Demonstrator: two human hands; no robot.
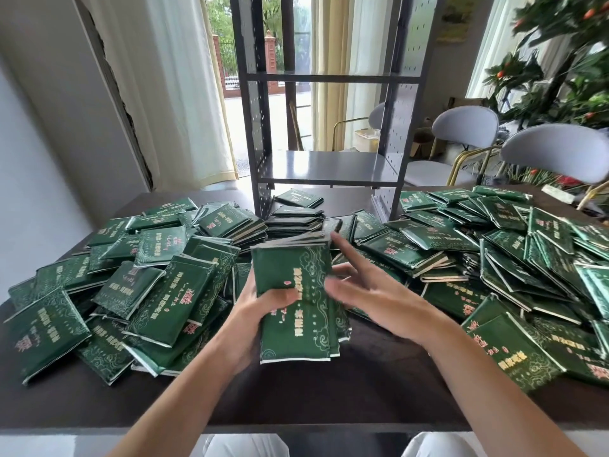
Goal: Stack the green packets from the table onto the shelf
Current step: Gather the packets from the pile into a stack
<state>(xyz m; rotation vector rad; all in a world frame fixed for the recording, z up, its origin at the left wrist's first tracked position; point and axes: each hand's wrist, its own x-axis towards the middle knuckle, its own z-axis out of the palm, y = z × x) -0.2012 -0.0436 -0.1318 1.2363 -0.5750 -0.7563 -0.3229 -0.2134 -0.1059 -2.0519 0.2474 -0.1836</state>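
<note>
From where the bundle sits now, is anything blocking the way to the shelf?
Partly. A pile of packets lies on the table at the shelf's foot, straight ahead of the bundle in the left hand. The shelf board itself is bare, so lifting over looks workable.

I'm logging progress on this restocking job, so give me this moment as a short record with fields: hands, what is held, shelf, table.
left hand: grips a bundle of packets, thumb on the front
right hand: open, fingers spread beside the bundle; contact unclear from blur
shelf: dark metal rack on the table's far side; visible middle board bare
stack: low pile of packets under the rack, at its base
table: dark top, loose green packets heaped left and right
</note>
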